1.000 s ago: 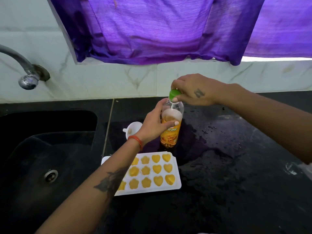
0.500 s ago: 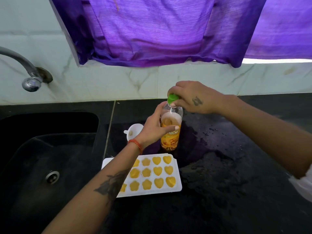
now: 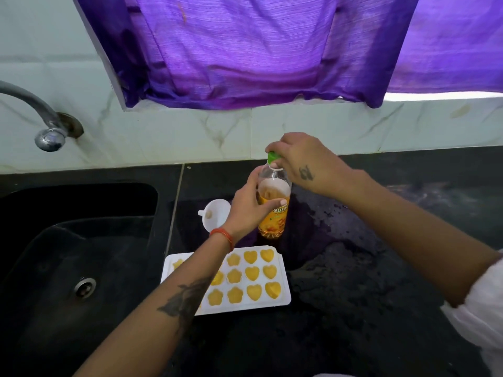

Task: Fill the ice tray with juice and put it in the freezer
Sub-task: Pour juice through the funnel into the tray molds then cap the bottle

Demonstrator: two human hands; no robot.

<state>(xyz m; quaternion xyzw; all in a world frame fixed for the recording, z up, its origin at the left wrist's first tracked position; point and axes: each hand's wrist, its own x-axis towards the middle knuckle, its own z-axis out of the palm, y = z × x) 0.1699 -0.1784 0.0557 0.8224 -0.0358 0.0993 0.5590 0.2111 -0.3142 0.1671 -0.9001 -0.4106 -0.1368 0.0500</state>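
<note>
A white ice tray [image 3: 283,273] lies on the black counter, its heart and flower cells full of orange juice; my left forearm covers its left part. Behind it stands a clear juice bottle [image 3: 273,224], about half full, upright on the counter. My left hand [image 3: 249,208] grips the bottle's body. My right hand [image 3: 299,159] pinches the green cap [image 3: 272,157] on the bottle's neck.
A white funnel [image 3: 213,213] lies on the counter left of the bottle. A black sink [image 3: 81,254] with a drain and a metal tap [image 3: 50,137] takes up the left. The counter [image 3: 367,268] is wet right of the tray. A purple curtain [image 3: 258,50] hangs above.
My right hand has turned on the green cap, its fingers shifting round it. The bottle and my left hand stay where they were. The tray has not moved.
</note>
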